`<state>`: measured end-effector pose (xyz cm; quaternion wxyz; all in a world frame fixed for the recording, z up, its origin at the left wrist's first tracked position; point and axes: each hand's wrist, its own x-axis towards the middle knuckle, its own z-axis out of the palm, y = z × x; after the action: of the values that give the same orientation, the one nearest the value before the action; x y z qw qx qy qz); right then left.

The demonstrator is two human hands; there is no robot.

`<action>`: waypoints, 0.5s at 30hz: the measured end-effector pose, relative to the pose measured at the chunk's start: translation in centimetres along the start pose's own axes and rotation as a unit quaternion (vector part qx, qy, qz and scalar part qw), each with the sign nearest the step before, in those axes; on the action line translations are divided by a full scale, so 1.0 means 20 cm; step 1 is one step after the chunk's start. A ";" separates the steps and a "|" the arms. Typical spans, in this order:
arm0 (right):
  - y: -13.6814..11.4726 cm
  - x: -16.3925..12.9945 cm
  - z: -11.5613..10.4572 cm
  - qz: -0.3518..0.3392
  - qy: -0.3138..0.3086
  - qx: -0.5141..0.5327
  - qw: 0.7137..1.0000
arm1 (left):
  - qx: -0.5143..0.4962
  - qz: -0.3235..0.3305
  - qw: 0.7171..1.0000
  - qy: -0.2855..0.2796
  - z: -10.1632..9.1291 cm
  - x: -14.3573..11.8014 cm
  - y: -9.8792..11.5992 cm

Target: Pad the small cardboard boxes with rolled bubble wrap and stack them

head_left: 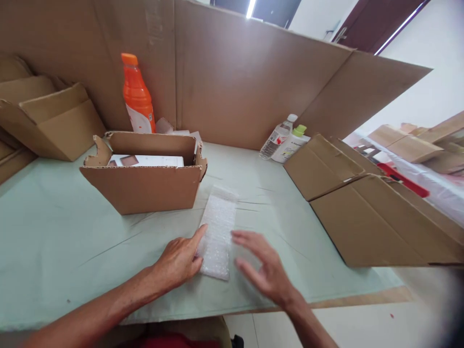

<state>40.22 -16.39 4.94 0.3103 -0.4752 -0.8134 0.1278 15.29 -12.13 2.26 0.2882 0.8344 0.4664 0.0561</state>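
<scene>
A flat strip of bubble wrap (219,224) lies lengthwise on the pale green tabletop (268,212). My left hand (183,256) touches its left edge, index finger stretched along it and thumb near the lower corner. On the other side, my right hand (263,263) hovers beside the right edge, fingers and thumb apart, slightly blurred, with nothing in it. Whether anything is inside the wrap I cannot tell. Just beyond my left hand stands an open cardboard box (159,188) with a white box (155,161) inside.
An orange bottle (139,96) stands behind the box. A clear water bottle (278,137) and a white bottle with a green cap (291,145) lean together at the back. Cardboard boxes stand left (67,123) and right (377,222). A tall cardboard panel (232,77) borders the rear.
</scene>
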 end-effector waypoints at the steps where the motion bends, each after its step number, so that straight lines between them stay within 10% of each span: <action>1: -0.05 -0.05 0.04 -0.028 -0.041 -0.007 0.999 | 0.002 0.008 1.000 0.006 0.01 0.00 -0.01; 8: -0.14 -0.10 0.27 -0.011 0.008 -0.032 0.999 | 0.003 0.154 0.965 0.212 0.02 -0.12 -0.05; 15: -0.14 -0.12 0.21 0.077 0.059 0.004 0.995 | -0.085 0.126 0.977 0.153 0.06 -0.11 -0.07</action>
<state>36.56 -19.59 2.16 0.3491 -0.5415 -0.7542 0.1265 13.44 -13.91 0.88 0.2733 0.8404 0.3902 0.2584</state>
